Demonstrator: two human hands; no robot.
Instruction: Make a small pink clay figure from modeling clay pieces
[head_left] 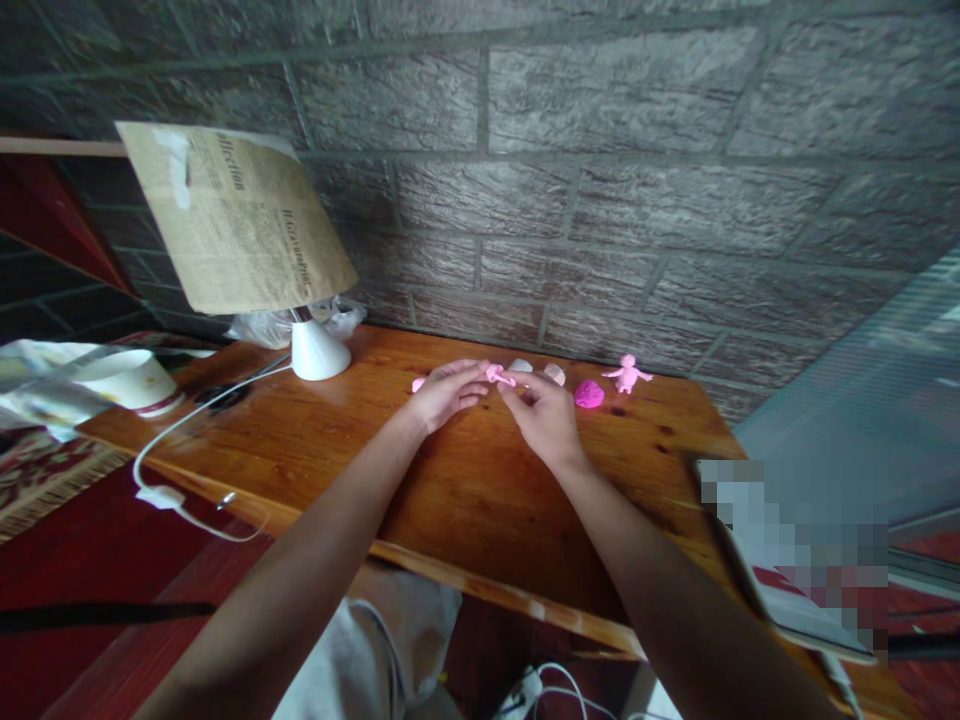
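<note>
A small piece of pink modelling clay (496, 374) is pinched between the fingertips of my left hand (448, 392) and my right hand (546, 412), just above the wooden table (480, 500). Behind my right hand lie a white lump (520, 367) and a pale pink lump (554, 374), both partly hidden. A bright magenta clay lump (589, 394) rests to the right of that hand. Farther right a pink clay figure (628, 374) stands upright with its arms spread. Another bit of pink clay (418, 384) shows beside my left wrist.
A lamp with a printed paper shade (247, 225) and white base (319, 350) stands at the back left, its white cord (161, 432) looping over the front edge. A white paper cup (135, 382) is at far left. A blurred-out screen (795, 570) sits at right.
</note>
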